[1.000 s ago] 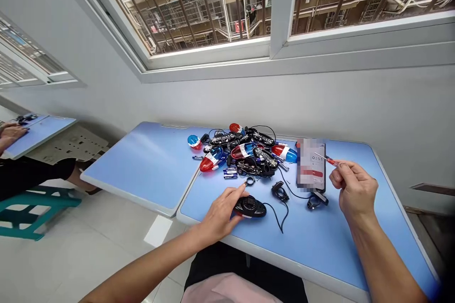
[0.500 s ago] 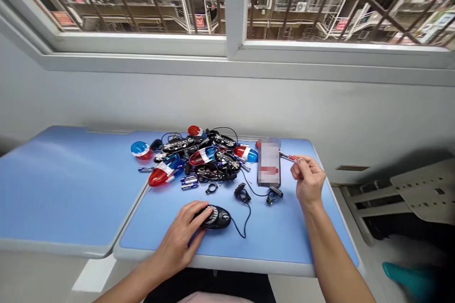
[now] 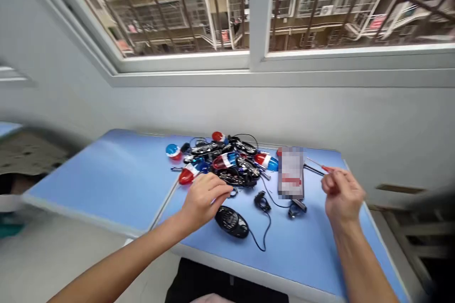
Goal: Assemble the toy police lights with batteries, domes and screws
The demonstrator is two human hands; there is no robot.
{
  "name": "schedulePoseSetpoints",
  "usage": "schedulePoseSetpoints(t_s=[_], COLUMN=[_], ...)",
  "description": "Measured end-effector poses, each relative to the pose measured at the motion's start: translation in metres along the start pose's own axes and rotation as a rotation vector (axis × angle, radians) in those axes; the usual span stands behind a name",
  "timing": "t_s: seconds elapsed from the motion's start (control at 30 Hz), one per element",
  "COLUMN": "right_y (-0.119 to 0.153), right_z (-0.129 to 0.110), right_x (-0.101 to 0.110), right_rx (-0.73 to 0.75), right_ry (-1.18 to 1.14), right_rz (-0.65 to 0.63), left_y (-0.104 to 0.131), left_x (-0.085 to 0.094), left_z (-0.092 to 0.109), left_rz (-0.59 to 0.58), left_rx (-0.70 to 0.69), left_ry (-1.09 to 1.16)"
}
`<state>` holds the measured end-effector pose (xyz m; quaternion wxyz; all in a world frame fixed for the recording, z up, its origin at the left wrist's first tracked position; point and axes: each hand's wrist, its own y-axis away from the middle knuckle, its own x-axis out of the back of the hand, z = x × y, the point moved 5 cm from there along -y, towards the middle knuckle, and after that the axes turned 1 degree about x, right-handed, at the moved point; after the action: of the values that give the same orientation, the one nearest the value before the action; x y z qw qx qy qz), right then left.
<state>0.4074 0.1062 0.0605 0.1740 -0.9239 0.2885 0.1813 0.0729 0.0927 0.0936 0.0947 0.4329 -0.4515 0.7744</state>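
My right hand (image 3: 343, 194) is closed around a thin screwdriver with a red handle (image 3: 327, 169), its shaft pointing up and to the left. My left hand (image 3: 206, 199) hovers over the table in front of the pile, thumb a little apart from the bent fingers, and I see nothing between them. Just below its fingertips lies a black oval bicycle horn unit (image 3: 232, 221), its slotted face up and a cable running off to the right. A black ring clamp (image 3: 233, 192) is partly hidden by the left fingertips.
A pile of black units (image 3: 236, 177) and red-and-blue lamp covers (image 3: 190, 173) stands at the back. Right of it is a phone (image 3: 291, 175) with a blurred screen. A black button clamp (image 3: 262, 202) and another clamp (image 3: 296, 208) lie before it. A dark rod (image 3: 314, 169) lies beside the phone.
My left hand has lifted off the black horn unit and moved up toward the pile. The unit now lies turned at a slant. My right hand keeps the screwdriver. The view has swung left.
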Motion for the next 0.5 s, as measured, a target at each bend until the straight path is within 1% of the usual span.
schedulePoseSetpoints(t_s=[0.03,0.1,0.2,0.27,0.3,0.37,0.5], right_y=[-0.001,-0.001,0.004,0.007,0.008,0.009,0.008], right_z=[0.001,0.002,0.002,0.002,0.002,0.003,0.003], right_x=[0.001,0.0,-0.005,-0.007,-0.008,-0.009,-0.01], right_rx=[-0.006,-0.021,-0.036,-0.037,-0.037,-0.037,-0.031], right_ry=[-0.018,-0.029,-0.009,0.008,0.017,0.032,0.049], right_rz=[0.016,0.009,-0.021,-0.027,-0.026,-0.025,-0.031], left_y=[-0.002,0.002,0.015,0.019,0.019,0.015,0.01], left_x=[-0.003,-0.013,-0.037,-0.051,-0.056,-0.062,-0.063], left_z=[-0.008,-0.021,-0.03,-0.032,-0.033,-0.034,-0.041], left_rz=[-0.055,-0.184,-0.431,-0.553,-0.586,-0.604,-0.596], left_rx=[0.034,0.09,0.206,0.31,0.352,0.403,0.467], left_ry=[-0.051,-0.15,-0.228,-0.248,-0.254,-0.256,-0.222])
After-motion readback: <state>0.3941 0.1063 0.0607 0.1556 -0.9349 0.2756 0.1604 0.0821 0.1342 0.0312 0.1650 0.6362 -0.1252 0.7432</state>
